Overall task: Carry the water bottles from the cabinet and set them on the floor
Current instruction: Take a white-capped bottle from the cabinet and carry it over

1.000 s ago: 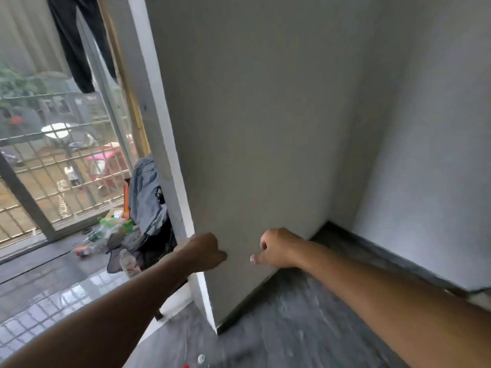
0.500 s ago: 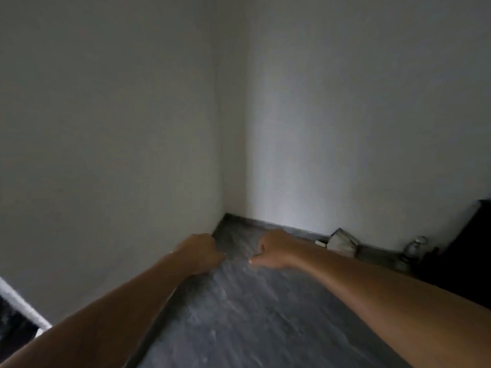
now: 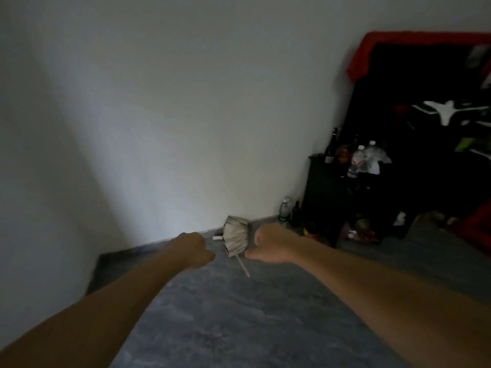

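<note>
- Both hands stretched forward, left hand [image 3: 195,247] and right hand [image 3: 271,244] curled into loose fists, empty, apart.
- Bottles [image 3: 358,159] standing on dark cabinet [image 3: 322,197] at right, by the wall.
- One more bottle [image 3: 284,209] on floor [image 3: 239,314] beside cabinet.
- Pale umbrella [image 3: 235,236] lying on floor between the hands.

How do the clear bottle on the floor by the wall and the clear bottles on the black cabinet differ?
The floor bottle stands low against the wall; the cabinet bottles stand raised on the black cabinet. The floor bottle has one dark bottle beside it; the cabinet bottles stand among several. All are clear, upright and untouched.
</note>
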A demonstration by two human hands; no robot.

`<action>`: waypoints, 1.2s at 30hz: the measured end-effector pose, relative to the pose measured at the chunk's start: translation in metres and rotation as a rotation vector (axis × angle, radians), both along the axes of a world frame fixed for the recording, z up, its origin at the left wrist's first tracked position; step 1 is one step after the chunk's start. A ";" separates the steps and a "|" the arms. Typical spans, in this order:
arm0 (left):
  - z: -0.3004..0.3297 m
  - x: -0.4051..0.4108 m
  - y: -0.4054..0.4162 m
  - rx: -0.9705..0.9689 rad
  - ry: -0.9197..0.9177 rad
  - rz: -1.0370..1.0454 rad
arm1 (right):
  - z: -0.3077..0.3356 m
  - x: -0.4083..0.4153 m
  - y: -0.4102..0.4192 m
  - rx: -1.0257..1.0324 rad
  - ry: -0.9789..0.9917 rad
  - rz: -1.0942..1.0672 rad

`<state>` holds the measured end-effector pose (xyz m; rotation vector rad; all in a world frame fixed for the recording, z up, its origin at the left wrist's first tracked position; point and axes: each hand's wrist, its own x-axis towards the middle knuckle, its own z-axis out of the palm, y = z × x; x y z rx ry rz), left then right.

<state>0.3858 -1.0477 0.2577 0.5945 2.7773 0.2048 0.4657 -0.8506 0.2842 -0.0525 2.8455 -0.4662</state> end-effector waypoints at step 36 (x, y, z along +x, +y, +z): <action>-0.022 -0.219 0.560 0.069 -0.097 -0.444 | -0.037 -0.140 0.521 -0.093 -0.063 -0.582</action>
